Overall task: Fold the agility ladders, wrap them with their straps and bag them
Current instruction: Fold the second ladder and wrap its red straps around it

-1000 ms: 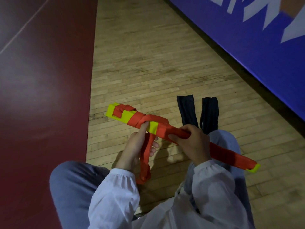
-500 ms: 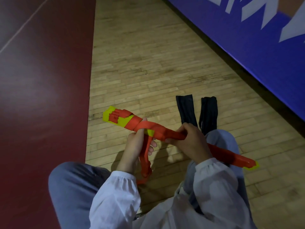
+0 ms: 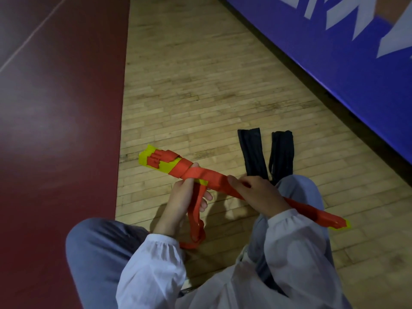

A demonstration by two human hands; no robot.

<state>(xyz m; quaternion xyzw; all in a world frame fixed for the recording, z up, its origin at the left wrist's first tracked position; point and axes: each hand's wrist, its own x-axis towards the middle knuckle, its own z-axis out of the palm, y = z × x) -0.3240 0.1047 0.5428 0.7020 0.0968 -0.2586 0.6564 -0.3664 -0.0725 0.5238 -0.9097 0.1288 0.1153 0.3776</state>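
Note:
A folded agility ladder (image 3: 160,162), a long bundle of yellow rungs bound in orange strap, runs slantwise above my lap from upper left to lower right. My left hand (image 3: 185,197) grips the bundle near its left part, thumb pressed on the wrapped strap. The loose orange strap tail (image 3: 196,221) hangs down through its fingers to the floor. My right hand (image 3: 256,192) grips the bundle's middle over the orange wrapping. The far end (image 3: 334,221) sticks out past my right sleeve. Two black bags (image 3: 252,150) lie flat on the floor just beyond my right knee.
I sit on a pale wooden floor (image 3: 200,85). A dark red floor area (image 3: 55,130) borders it on the left. A blue padded wall (image 3: 334,63) with white lettering runs along the right. My knees in grey trousers flank the bundle.
The strap has been pulled tighter round the bundle's left part. The hanging tail has dropped lower. Both hands have kept their grip.

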